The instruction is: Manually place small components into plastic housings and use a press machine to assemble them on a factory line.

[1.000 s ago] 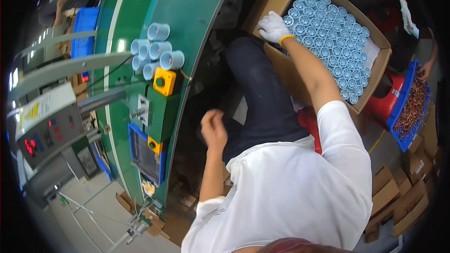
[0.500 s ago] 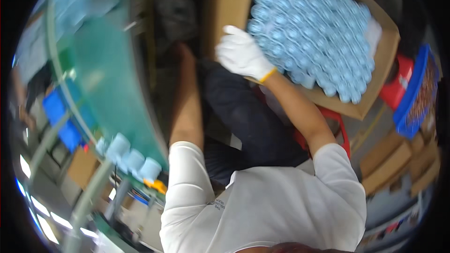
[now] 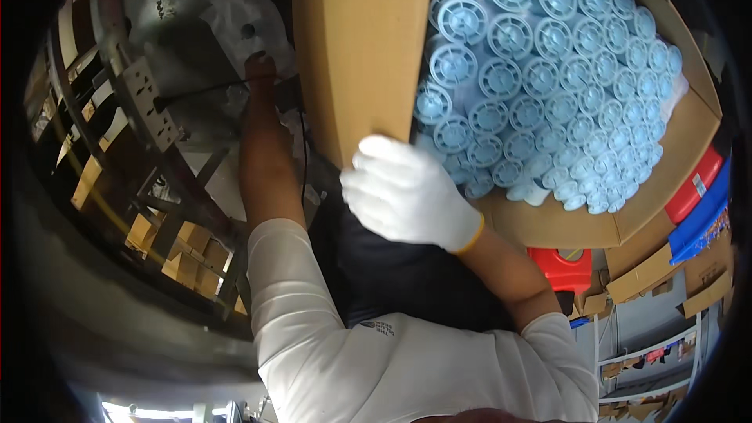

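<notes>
1. Nearest, beyond the white shirt, the gloved right hand lies at the lower end of a cardboard flap. Its fingers are bent, overlapping the flap's edge; I cannot tell whether they pinch it or merely rest there. No spool shows in this hand.

2. Just beside that hand, to its right, the light-blue plastic spools lie inside the open carton. Done, as far as shows: they stand in close-set rows, spoked round ends mostly facing up, filling much of the carton. Some at the lower edge sit less evenly, leaning.

3. Left undone: the flap stands open, uncovering the spools, and bare cardboard shows along the lower and right sides. How many layers lie beneath, I cannot tell.

4. Farther off, the bare left hand is stretched into shadow, near a crumpled clear plastic bag. Its fingers are too dark to read, so whether they are clenched, released or grasping something I cannot tell.

5. Around the edges are a power strip at left, and a red stool and blue tray beyond the carton.
</notes>
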Demonstrator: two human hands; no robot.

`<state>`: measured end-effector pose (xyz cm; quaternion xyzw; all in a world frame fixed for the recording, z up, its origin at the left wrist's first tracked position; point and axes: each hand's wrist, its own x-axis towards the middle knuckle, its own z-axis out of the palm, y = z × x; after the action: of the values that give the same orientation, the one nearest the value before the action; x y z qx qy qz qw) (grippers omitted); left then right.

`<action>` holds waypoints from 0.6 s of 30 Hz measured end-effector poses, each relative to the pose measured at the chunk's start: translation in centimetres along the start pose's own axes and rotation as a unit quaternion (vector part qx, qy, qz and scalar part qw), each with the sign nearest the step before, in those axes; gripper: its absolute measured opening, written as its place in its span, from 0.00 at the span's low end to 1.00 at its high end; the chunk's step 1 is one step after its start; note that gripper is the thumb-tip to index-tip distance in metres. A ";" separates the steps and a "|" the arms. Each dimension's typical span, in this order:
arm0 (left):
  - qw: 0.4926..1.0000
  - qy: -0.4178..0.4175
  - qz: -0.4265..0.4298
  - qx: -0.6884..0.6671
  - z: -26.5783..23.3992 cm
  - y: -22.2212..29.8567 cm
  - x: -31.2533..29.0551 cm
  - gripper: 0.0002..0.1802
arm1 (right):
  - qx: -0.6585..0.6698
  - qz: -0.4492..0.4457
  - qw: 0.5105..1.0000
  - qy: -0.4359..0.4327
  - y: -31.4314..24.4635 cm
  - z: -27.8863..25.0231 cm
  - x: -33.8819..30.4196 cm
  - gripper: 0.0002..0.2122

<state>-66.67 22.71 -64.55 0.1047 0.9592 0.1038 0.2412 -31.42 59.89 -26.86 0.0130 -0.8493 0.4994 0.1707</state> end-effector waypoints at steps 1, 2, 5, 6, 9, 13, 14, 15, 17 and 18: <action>0.998 0.019 0.041 0.052 2.5 1.4 0.2 0.24 | -0.007 0.033 0.999 -0.001 0.7 0.2 -0.5 0.05; 0.990 0.040 0.083 0.102 4.5 2.9 0.4 0.24 | -0.016 0.046 0.999 -0.009 1.4 0.4 -1.0 0.05; 0.974 0.040 0.106 0.198 2.8 2.6 2.6 0.24 | 0.003 0.086 0.996 -0.032 0.8 0.2 -1.1 0.06; 0.970 0.014 0.090 0.227 1.8 2.5 3.8 0.24 | 0.006 0.087 0.996 -0.027 0.6 0.0 -1.1 0.06; 0.966 -0.013 0.077 0.246 0.1 2.4 6.0 0.24 | 0.002 0.075 0.996 -0.047 0.4 -0.1 -1.4 0.07; 0.975 -0.013 0.072 0.212 1.1 3.8 4.1 0.23 | -0.010 0.069 0.997 -0.019 0.9 0.2 -1.5 0.09; 0.976 0.002 0.062 0.211 1.5 4.4 3.3 0.23 | -0.012 0.070 0.997 -0.021 0.9 0.2 -1.5 0.09; 0.976 0.017 0.052 0.209 1.9 5.1 2.4 0.23 | -0.011 0.078 0.996 -0.044 1.0 0.1 -1.4 0.09; 0.974 0.022 0.065 0.216 1.4 4.7 1.8 0.22 | -0.003 0.079 0.993 -0.083 1.1 0.0 -1.0 0.10; 0.972 0.019 0.081 0.220 1.6 4.4 1.3 0.21 | -0.002 0.075 0.994 -0.083 1.3 -0.1 -1.0 0.10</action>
<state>-66.31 27.52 -65.38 0.2308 0.9511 -0.0886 0.1850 -30.69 60.46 -28.19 -0.0098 -0.8602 0.5061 0.0614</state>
